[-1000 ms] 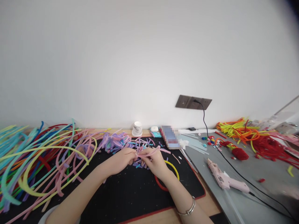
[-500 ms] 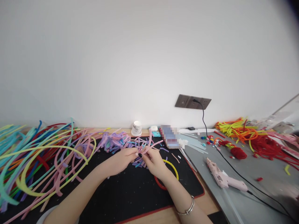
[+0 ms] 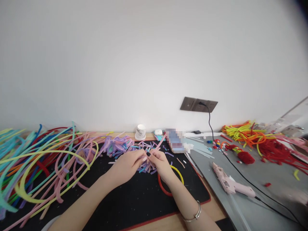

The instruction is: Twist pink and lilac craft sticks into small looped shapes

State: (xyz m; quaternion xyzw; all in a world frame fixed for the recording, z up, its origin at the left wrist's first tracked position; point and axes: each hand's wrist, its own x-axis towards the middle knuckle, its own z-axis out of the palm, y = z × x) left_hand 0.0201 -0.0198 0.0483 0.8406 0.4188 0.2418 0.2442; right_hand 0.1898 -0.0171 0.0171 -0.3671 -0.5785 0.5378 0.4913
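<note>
My left hand (image 3: 127, 166) and my right hand (image 3: 161, 166) meet fingertip to fingertip above a black mat (image 3: 137, 202). Both are closed in a pinch on a pink pipe cleaner (image 3: 160, 144), whose free end sticks up to the right. The part between my fingers is mostly hidden. Beneath and behind them lies a heap of short purple, pink and blue pipe cleaner pieces (image 3: 147, 167). A bunch of looped purple pipe cleaners (image 3: 116, 145) sits behind my left hand. Under my right wrist is a red and yellow ring (image 3: 165, 192).
Long coloured pipe cleaners (image 3: 57, 160) spread over the left side. A paper cup (image 3: 140, 131) and a phone (image 3: 176, 141) stand toward the wall. On the grey board at right lie a pink glue gun (image 3: 232, 184) with its cord, small pom-poms (image 3: 216, 143) and red pipe cleaners (image 3: 276, 150).
The pink strands, earlier bent upright and out to the right, now show as a straight length slanting up right. My left hand has turned slightly and shifted right; my right hand has moved little.
</note>
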